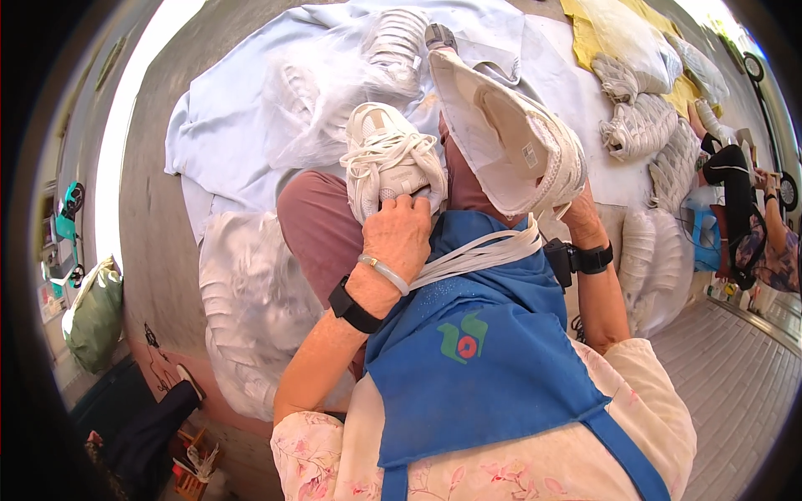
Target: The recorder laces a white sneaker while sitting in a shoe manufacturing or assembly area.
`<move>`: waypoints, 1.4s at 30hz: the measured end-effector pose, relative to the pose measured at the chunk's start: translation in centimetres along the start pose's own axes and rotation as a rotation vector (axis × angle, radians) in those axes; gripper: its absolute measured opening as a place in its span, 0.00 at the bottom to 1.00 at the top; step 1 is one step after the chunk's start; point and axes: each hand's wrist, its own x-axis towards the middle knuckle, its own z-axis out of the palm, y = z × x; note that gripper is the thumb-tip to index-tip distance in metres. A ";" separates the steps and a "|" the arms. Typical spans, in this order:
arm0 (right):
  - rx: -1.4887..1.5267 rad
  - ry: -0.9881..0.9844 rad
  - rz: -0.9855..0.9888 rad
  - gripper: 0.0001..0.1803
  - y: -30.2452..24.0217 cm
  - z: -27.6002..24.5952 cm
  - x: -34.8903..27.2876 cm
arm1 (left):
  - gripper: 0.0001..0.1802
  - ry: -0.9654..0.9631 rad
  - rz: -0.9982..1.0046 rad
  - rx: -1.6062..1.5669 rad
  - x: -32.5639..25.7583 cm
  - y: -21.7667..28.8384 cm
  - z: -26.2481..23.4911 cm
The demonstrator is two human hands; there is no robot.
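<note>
On my left thigh rests a white sneaker (398,179) with loosely threaded laces over its front. My left hand (396,238) grips its near end, the fingers curled in at the opening. A white shoe upper without a sole (468,96) stands tilted over my right leg, its inside facing up. At its near right edge is my right hand (582,219), closed on it, with the fingers mostly hidden behind the material. A bundle of white shoelaces (489,256) lies across the blue apron (493,351) on my lap, between the two hands.
Pale cloth (219,108) covers the ground ahead, with plastic-wrapped stacks of shoe uppers (393,54) on it. More wrapped uppers (242,292) lie left, and bundled uppers (639,125) lie right. Another person (756,217) sits at the far right. A green sack (93,317) stands at the left.
</note>
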 end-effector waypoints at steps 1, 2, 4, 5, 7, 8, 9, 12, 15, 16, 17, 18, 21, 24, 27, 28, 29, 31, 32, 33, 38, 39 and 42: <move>-0.018 -0.009 0.037 0.15 0.0 0.0 0.4 | 0.12 -0.005 0.001 0.001 0.1 -0.3 0.4; -0.035 -0.020 0.074 0.14 -0.2 0.2 0.5 | 0.13 0.050 0.015 -0.033 0.4 -0.8 1.1; -0.137 -0.027 0.108 0.14 -1.2 1.4 1.0 | 0.14 0.171 0.029 -0.155 0.7 -1.3 1.4; -0.243 -0.033 0.141 0.13 -1.8 2.1 1.3 | 0.14 0.172 0.022 -0.151 0.3 -1.7 1.3; -0.301 -0.059 0.244 0.15 -2.3 3.2 1.2 | 0.16 0.188 -0.056 -0.632 -0.4 -2.3 0.0; -0.378 -0.051 0.121 0.15 -2.4 3.9 1.2 | 0.16 0.134 -0.146 -0.718 -0.8 -2.7 -0.9; -0.450 -0.048 -0.005 0.16 -2.5 4.7 1.1 | 0.16 0.136 -0.153 -0.717 -1.5 -3.5 -1.0; -0.603 -0.070 -0.200 0.14 -3.6 7.5 1.2 | 0.17 0.241 -0.419 -1.050 -2.7 -5.4 -1.4; -0.755 -0.128 -0.336 0.12 -4.2 10.2 1.7 | 0.22 0.499 -0.475 -1.232 -1.9 -5.2 -3.7; -0.807 -0.170 -0.347 0.11 -4.4 11.1 1.7 | 0.24 0.508 -0.311 -1.004 -1.5 -4.4 -4.0; -0.860 -0.211 -0.357 0.10 -4.5 11.7 1.8 | 0.26 0.510 -0.150 -0.774 -1.1 -4.0 -4.1; -0.897 -0.230 -0.351 0.08 -4.2 12.2 1.7 | 0.30 0.458 -0.028 -0.466 -0.6 -4.3 -3.4; -0.958 -0.221 -0.368 0.07 -2.5 12.5 1.5 | 0.33 0.181 -0.071 -0.210 -0.1 -4.2 -0.1; -0.924 -0.316 -0.255 0.15 -2.5 12.6 0.3 | 0.38 0.135 -0.100 -0.139 -1.0 -4.5 1.6; -0.904 -0.350 -0.230 0.16 -2.0 13.4 -0.8 | 0.41 0.146 -0.070 -0.054 -1.5 -4.6 1.9; -0.910 -0.310 -0.268 0.17 -1.6 13.4 -0.5 | 0.41 0.121 -0.071 -0.037 -1.2 -4.6 1.9; -0.913 -0.270 -0.305 0.17 -1.2 13.3 -0.3 | 0.42 0.094 -0.073 -0.019 -1.0 -4.5 2.0; -0.904 -0.274 -0.324 0.18 -0.4 13.1 -0.4 | 0.44 0.126 -0.057 0.016 -1.0 -4.2 3.2; -0.902 -0.307 -0.302 0.19 -0.1 13.1 -0.7 | 0.45 0.152 -0.067 0.024 -1.4 -3.9 3.7; -0.903 -0.334 -0.283 0.19 0.1 13.0 -0.6 | 0.45 0.183 -0.071 0.032 -1.1 -3.8 3.7; -0.847 -0.372 -0.312 0.21 0.6 12.9 -1.2 | 0.45 0.103 -0.061 0.026 -1.8 -3.9 3.6; -0.844 -0.385 -0.282 0.21 0.6 12.8 -0.9 | 0.45 0.151 -0.042 0.024 -1.6 -4.0 3.7; -0.785 -0.408 -0.277 0.18 -0.3 12.9 -1.1 | 0.43 0.218 -0.049 0.038 -2.2 -3.9 4.7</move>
